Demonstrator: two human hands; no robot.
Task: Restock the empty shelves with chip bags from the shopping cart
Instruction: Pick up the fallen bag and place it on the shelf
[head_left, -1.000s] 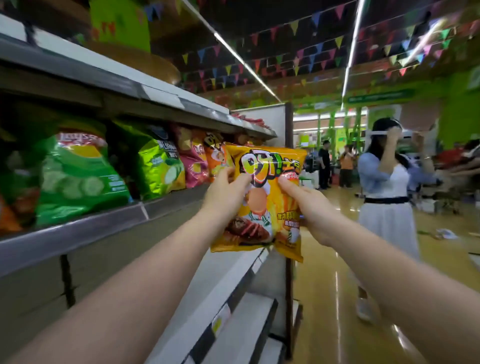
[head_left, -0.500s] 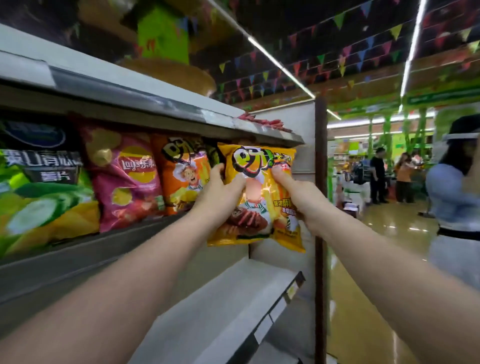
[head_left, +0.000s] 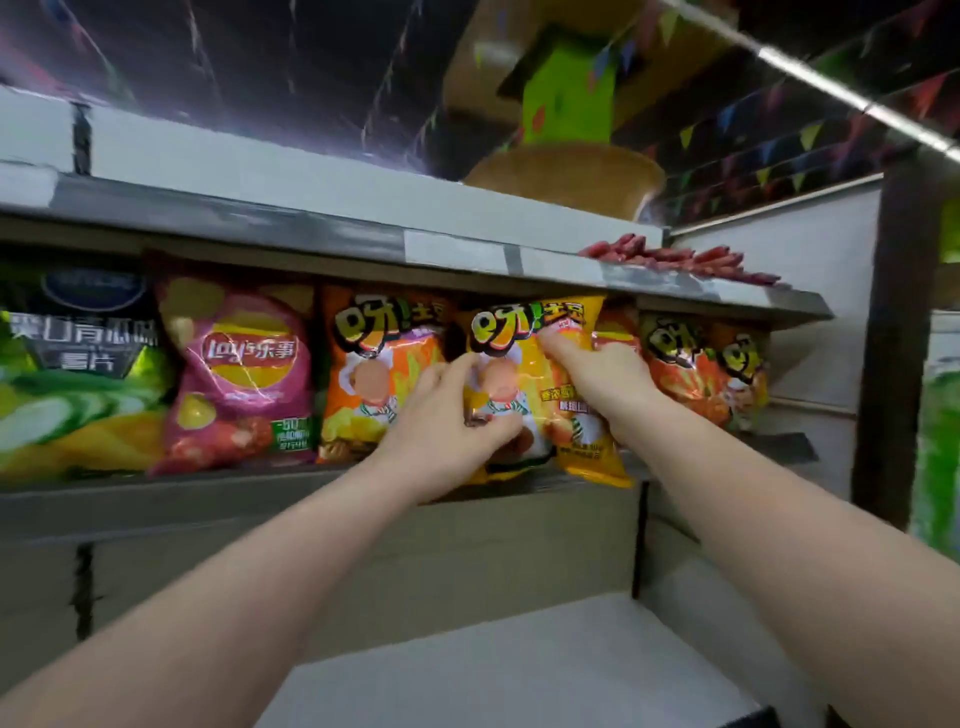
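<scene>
Behind both hands, the bottom of the yellow chip bag is getting partly covered, so I can't tell how much of it is actually sitting on the shelf; its lower right corner is hanging over the front edge. Whole frame is smeared with motion blur, and the small print on the packs is unreadable. Far left of the grip, the green cucumber bag is getting cut off by the picture edge. To the right of the grip, the orange bags are sitting half in shadow, and something red on the upper shelf is too blurry to name.

Compared to half a second ago, the bag isn't hanging out in front of the shelf edge anymore, it's now in the row, tucked under the upper shelf between an orange bag on the left and the ones on the right. The view has swung in closer too, so the aisle and the people in it are gone from sight.

Grip: the left hand is curling round the bag's lower left, fingers bent onto its front. The right hand is pinching the upper right part, thumb lying across the front near the top. Further left, the pink bag is standing upright.
</scene>
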